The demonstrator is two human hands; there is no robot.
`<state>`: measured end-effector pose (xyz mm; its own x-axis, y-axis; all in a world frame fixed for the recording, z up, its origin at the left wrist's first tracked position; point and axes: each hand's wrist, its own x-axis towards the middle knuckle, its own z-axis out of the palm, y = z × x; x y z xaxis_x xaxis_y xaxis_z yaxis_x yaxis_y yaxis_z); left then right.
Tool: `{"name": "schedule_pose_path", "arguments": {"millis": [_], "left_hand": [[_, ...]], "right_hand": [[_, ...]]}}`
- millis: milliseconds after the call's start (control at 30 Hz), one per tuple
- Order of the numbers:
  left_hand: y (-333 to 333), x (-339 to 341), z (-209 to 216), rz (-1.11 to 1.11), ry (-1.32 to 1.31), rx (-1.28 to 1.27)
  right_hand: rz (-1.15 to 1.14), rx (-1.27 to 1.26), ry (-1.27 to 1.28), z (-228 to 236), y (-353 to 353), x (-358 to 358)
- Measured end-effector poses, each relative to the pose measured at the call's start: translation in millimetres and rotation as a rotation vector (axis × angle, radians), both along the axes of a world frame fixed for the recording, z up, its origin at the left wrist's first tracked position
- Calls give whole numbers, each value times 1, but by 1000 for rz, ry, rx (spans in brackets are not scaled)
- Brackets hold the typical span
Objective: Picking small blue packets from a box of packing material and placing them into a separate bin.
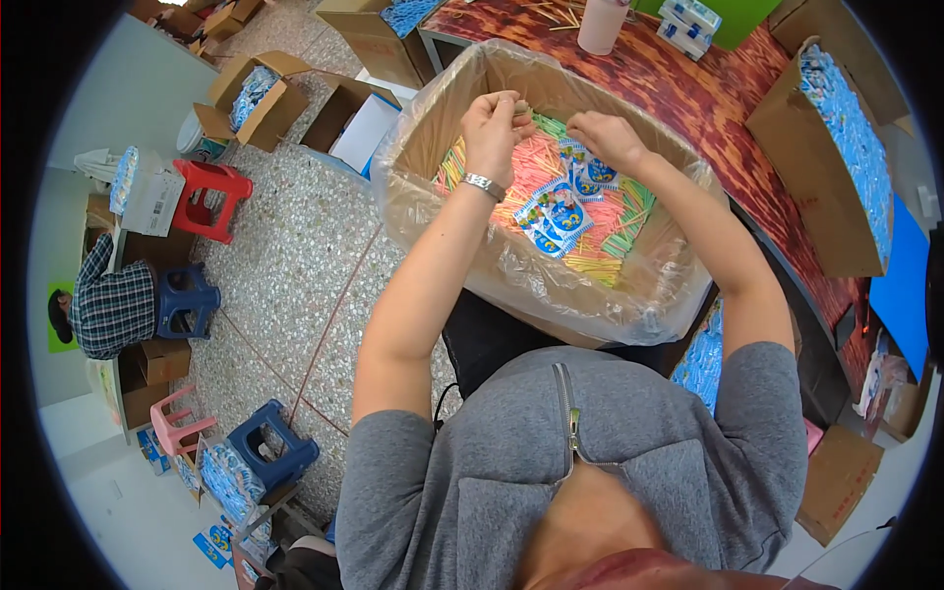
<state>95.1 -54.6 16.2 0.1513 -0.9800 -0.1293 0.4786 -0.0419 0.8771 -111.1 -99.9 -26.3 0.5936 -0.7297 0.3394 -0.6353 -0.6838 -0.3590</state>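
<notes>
A big cardboard box with a clear plastic liner [423,187] stands before me. Thin pink sticks [536,157], with green and yellow ones, fill much of it. Several blue-and-white printed packets [556,218] lie on top of the sticks. Over the box's far left part is my left hand [490,131], its fingers closed in a pinch on something small that I cannot make out. My right hand [608,141] hovers above the packets to the right, fingertips pressed together; whatever is in them is hidden.
Beyond the box runs a red-brown patterned table [678,84] with a pink cup [602,25]. A carton of blue packets [836,157] is at the right. Stools, including a red one [211,197], and a seated person [113,305] are at the left.
</notes>
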Motion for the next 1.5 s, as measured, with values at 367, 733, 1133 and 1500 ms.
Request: {"name": "schedule_pose_path", "arguments": {"millis": [367,733,1133,1500], "left_hand": [[24,31,-2,-54,-102,-14],[27,44,-6,-44,-189,-3],[35,73,-10,-171,-482,-86],[34,65,15,-347,-437,-183]], "right_hand": [[293,20,585,-35,16,27],[238,152,669,-39,23,27],[345,350,440,41,14,32],[223,192,-137,113,14,78]]}}
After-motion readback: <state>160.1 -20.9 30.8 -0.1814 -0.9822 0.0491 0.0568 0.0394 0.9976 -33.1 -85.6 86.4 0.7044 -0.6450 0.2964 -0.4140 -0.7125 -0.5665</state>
